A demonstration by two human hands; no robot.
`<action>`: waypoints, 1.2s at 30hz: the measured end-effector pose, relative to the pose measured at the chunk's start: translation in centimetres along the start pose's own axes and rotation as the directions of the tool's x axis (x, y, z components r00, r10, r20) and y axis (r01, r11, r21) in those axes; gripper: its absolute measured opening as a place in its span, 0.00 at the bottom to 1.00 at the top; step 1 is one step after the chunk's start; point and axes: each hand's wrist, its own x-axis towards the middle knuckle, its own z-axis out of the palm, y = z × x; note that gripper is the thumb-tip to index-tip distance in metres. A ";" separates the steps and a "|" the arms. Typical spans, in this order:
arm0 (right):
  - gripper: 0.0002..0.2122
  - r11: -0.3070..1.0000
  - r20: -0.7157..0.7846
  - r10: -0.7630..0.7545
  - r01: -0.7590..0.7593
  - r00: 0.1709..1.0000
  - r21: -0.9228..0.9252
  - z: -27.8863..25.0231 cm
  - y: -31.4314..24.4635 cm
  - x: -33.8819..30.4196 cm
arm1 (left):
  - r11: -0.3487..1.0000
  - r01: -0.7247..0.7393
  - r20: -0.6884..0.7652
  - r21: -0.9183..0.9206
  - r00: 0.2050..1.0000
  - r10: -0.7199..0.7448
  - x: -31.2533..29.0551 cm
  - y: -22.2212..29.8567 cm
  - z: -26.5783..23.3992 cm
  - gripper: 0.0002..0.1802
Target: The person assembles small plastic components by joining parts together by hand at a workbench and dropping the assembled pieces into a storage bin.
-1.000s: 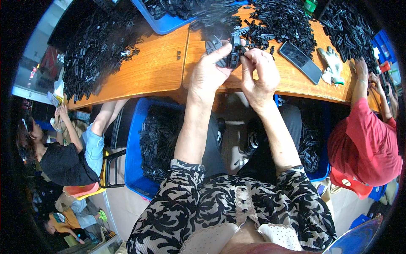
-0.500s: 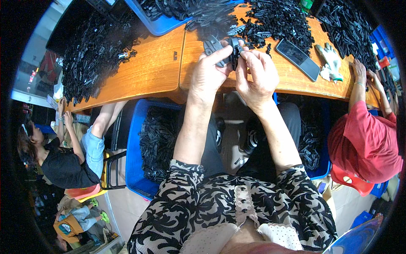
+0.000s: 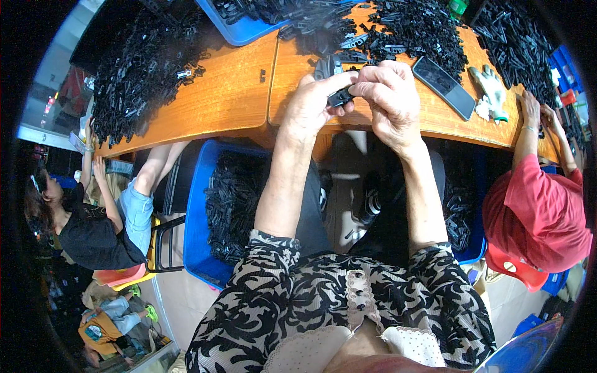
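Note:
My left hand [image 3: 309,109] and my right hand [image 3: 390,99] meet over the front edge of the wooden table [image 3: 211,105]. Both pinch a small black plastic part [image 3: 340,96] between their fingertips. Another dark plastic piece [image 3: 328,66] shows just above my left fingers. Beyond my hands lies a heap of black plastic parts [image 3: 410,28].
A blue bin [image 3: 194,211] full of black parts stands under the table on my left. A second heap of black parts [image 3: 140,62] covers the table's left end. A flat black device [image 3: 443,87] and a white glove [image 3: 491,93] lie at right. One person sits on each side.
My hands have drawn closer together and slightly toward me, now both pinching the small black part. The view has shifted a little.

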 end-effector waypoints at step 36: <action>0.10 0.797 -0.106 0.478 -0.481 0.872 -0.364 -0.2 4.0 -3.9 | 0.589 0.031 -0.244 0.808 0.927 0.285 -14.3 5.5 -9.1 0.24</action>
